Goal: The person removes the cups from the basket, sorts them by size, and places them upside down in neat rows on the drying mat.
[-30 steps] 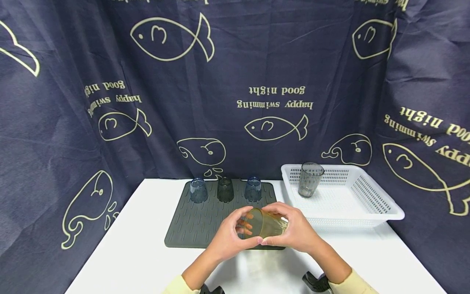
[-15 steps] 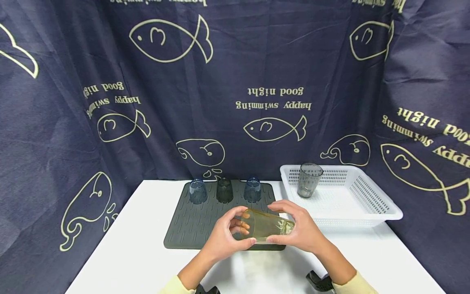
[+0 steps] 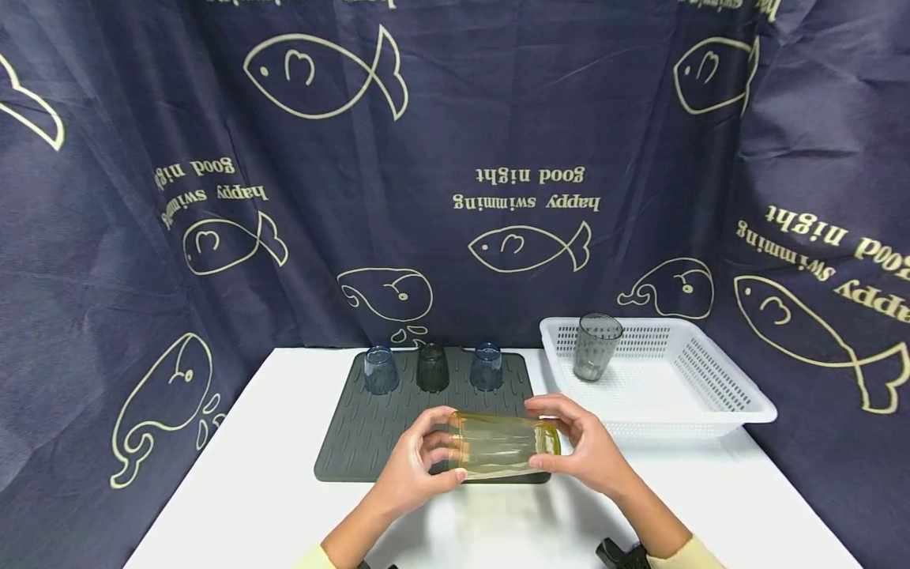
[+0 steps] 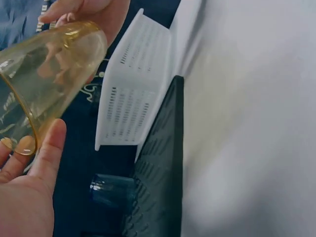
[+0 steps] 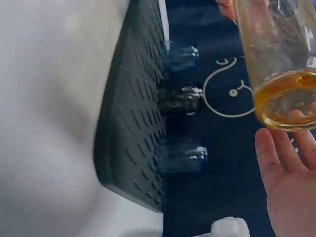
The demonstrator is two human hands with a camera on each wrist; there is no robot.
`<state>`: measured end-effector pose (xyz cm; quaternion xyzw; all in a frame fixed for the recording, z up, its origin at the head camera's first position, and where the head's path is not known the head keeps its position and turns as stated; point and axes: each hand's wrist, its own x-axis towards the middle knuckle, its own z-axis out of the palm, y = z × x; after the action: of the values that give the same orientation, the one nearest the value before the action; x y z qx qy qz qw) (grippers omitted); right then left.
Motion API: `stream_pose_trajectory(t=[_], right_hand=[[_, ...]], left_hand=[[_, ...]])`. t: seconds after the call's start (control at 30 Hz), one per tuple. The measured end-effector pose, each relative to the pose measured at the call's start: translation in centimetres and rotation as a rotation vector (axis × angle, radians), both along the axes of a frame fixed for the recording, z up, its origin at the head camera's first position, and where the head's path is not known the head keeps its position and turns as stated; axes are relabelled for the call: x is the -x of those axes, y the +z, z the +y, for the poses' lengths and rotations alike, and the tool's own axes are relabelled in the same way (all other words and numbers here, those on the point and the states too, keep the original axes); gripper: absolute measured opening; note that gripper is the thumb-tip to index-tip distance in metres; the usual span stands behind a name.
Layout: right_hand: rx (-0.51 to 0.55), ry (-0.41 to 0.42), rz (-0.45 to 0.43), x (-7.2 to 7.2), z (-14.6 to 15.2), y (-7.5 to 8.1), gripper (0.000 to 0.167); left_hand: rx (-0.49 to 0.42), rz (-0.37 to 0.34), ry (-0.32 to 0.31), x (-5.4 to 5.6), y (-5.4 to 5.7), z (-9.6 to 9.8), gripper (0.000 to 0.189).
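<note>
A yellow-tinted drinking glass lies sideways in the air between my two hands, above the front edge of the dark drying mat. My left hand holds its rim end, thumb below and fingers behind the wall. At the thicker base end, my right hand grips with thumb in front and fingers at the far side. The left wrist view shows the open mouth of the glass by the left thumb. In the right wrist view its amber base sits close to the right fingertips.
Along the mat's back stand a blue glass, a dark grey glass and another blue glass, upside down. A white basket at the right holds a tall grey glass. Behind hangs a navy curtain.
The glass has turned from angled to nearly level and side-on. My hands have moved apart, the left one shifting left along with the rim and the right one slightly right with the base.
</note>
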<state>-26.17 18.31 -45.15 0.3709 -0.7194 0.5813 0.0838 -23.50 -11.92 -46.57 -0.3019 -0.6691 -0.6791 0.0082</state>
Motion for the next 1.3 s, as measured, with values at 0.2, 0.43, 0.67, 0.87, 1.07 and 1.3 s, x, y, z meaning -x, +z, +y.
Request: stream_pose_trajectory(t=[0.2,0.43,0.67,0.87,1.07,1.3], right_hand=[[0.094,0.129,-0.077,-0.5,-0.2,-0.8,0.066],[0.183,0.201,-0.161,-1.2,-1.0,-1.3,0.069],[0.255,0.267,-0.233,-1.3,-1.3,-1.9,0.07],[0.293,0.264,-0.246,-1.4,-1.5,-2.1,0.067],[0.315,0.266,-0.215,-1.3,-2.2,-2.0,0.065],[0.311,0.233,-0.216,-0.9,-3.2,-2.0,0.064]], left_hand=[[-0.089,0.027,-0.047,0.0,-0.4,-0.9,0.074],[-0.143,0.071,-0.087,0.1,-0.8,-1.4,0.073],[-0.178,0.076,-0.11,0.1,-0.9,-1.4,0.075],[-0.176,0.053,-0.104,0.0,-0.7,-1.4,0.076],[-0.176,0.068,-0.12,0.1,-0.5,-1.9,0.077],[-0.056,0.101,-0.052,0.3,-0.7,-3.3,0.077]])
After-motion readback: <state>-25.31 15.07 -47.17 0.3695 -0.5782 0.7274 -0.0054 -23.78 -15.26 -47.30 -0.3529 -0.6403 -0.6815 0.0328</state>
